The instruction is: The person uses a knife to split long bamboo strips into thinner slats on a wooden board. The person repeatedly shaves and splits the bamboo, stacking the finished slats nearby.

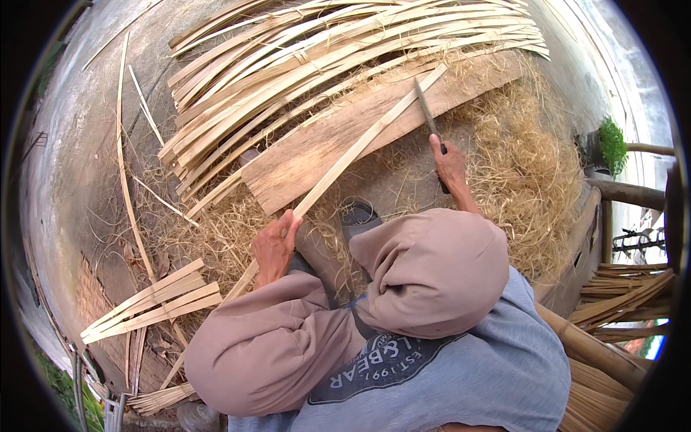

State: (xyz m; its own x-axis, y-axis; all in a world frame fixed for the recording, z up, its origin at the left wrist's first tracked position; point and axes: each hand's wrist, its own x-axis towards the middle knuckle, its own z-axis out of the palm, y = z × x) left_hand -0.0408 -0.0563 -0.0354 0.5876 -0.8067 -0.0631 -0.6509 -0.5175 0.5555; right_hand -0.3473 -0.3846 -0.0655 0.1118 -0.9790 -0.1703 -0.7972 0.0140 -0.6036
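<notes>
a long pale strip of wood [371, 137] is lying slantwise over a broad wooden board [299, 173], its upper end resting near the board's far right part. its other end is running under the left hand [276, 245] and back beside the knee, where the trousers [432, 273] are hiding part of it. the left hand is closing on the strip, thumb and fingers pinching narrowly; some fingertips are not showing. the right hand [450, 167] is wrapping tightly around the dark handle of a knife [425, 106], its curled fingers partly out of sight. the blade is pointing away beside the strip's upper end; whether it is touching is hard to tell. a dark shoe [358, 213] is poking out, half covered by a knee. curly shavings [533, 173] are spreading around the board. beyond it, a pile of strips [338, 61] is running off the top edge, and at the right another bundle [622, 295] is disappearing into the dark rim
</notes>
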